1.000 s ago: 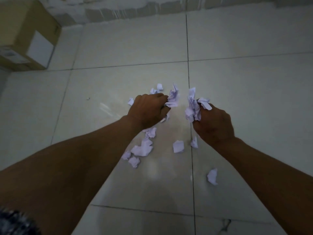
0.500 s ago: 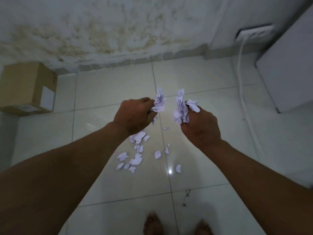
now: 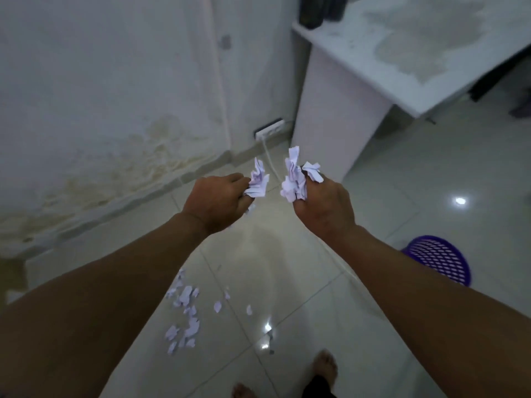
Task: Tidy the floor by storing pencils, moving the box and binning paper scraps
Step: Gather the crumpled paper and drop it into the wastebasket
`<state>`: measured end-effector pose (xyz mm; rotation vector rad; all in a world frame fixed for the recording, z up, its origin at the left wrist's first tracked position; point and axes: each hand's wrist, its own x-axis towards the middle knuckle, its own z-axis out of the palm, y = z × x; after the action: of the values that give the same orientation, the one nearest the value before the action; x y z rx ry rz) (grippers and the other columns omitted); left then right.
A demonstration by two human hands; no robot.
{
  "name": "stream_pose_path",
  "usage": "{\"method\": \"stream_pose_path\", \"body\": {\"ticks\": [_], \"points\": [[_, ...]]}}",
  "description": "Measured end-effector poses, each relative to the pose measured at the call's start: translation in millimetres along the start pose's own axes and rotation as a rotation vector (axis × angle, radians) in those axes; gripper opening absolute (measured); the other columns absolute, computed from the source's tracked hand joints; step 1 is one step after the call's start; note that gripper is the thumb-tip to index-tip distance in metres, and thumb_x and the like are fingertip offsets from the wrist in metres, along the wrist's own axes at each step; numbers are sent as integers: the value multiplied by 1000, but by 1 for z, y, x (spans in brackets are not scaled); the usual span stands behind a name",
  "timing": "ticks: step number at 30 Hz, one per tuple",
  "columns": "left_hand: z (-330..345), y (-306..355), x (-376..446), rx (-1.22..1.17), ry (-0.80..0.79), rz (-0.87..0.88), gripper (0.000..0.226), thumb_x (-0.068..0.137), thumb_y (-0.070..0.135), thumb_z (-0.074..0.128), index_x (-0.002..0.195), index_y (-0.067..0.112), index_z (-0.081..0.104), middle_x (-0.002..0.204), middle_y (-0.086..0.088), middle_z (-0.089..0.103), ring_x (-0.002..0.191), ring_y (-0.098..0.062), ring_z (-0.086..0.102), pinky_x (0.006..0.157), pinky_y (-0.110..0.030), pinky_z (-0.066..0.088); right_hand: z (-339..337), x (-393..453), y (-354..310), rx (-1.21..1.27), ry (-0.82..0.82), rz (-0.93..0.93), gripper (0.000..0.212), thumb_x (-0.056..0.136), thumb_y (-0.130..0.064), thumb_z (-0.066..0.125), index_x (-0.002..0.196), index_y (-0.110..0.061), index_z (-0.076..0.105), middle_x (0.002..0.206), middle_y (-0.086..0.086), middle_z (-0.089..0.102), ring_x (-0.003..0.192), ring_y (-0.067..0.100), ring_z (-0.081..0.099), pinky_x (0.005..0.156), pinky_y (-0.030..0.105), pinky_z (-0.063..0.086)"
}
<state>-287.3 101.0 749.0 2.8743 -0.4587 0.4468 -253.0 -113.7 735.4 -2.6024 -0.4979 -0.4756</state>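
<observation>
The white bench (image 3: 402, 67) stands against the stained wall ahead on my right, and the purple mesh bin (image 3: 439, 261) sits on the tiled floor (image 3: 416, 196) below and to the right of my right forearm, near but not yet under either grip. Judging from that, the carry across to it is where things could go wrong.

My right hand (image 3: 324, 205) is clenched on a wad of torn paper scraps (image 3: 296, 179), with several tongues sticking up loose past the knuckles. My left hand (image 3: 215, 202) is clenched on a smaller wad of scraps (image 3: 258, 180), pinched mostly at the fingertips, and one piece pokes out below the fingers. Those loose ends are barely trapped. A swing toward the bin, or easing either grip before it is over the rim, would likely shed them onto the tiles. Both fists are full, so neither could catch a falling piece.

A scatter of small scraps (image 3: 184, 311) lies on the floor beneath my left forearm, well apart from both hands and from the bin, so the binning is only partly done.
</observation>
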Motion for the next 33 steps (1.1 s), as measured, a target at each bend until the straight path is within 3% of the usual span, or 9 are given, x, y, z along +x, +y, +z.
{"method": "stream_pose_path", "body": {"ticks": [3,5,13,16,21,25,29,33], "points": [[-10,43,45,18,12,86,47,87,40,33,87,12,71,80,-7,70,63,-39,62,48,-34,40,-50,3,35,-32,54,79,29,84,-26,63,110,-11,62,90,12,68,76,40,61,61,33,39],[-11,76,78,8,6,136,48,87,41,32,91,13,71,83,-7,70,67,-39,63,50,-36,42,-81,0,66,-63,90,126,30,84,-26,65,110,-11,62,88,13,68,74,42,61,61,35,44],[20,220,172,-94,-11,336,39,87,36,38,77,9,64,69,-9,63,53,-40,57,45,-30,32,-176,-30,196,-146,129,293,33,84,-28,69,110,-10,63,86,14,69,71,40,63,61,37,49],[41,296,211,-151,-73,417,39,86,36,37,80,10,65,72,-9,64,55,-40,57,46,-32,37,-221,-51,255,-163,180,354,29,83,-24,70,106,-7,65,82,15,69,68,40,63,59,36,49],[78,404,260,-178,-106,566,42,86,38,37,82,11,68,75,-8,66,57,-37,59,47,-29,30,-279,-88,340,-221,181,397,23,86,-21,62,99,-3,65,77,16,64,62,41,60,53,38,46],[118,462,284,-227,-172,684,40,89,36,39,81,11,69,72,-7,65,52,-33,58,49,-25,26,-290,-115,391,-240,183,492,43,88,-37,36,95,-5,64,75,13,63,61,37,59,52,38,48],[176,494,303,-274,-274,739,43,91,38,37,81,10,68,71,-7,64,51,-31,57,45,-28,35,-273,-134,441,-249,143,618,23,77,-21,71,95,-7,65,77,11,66,60,36,62,50,32,45],[245,507,312,-287,-377,767,40,90,36,39,80,9,67,72,-8,63,53,-33,58,45,-29,35,-230,-154,487,-197,129,718,29,69,-9,78,95,-5,66,72,11,66,55,34,61,49,27,42]]}}
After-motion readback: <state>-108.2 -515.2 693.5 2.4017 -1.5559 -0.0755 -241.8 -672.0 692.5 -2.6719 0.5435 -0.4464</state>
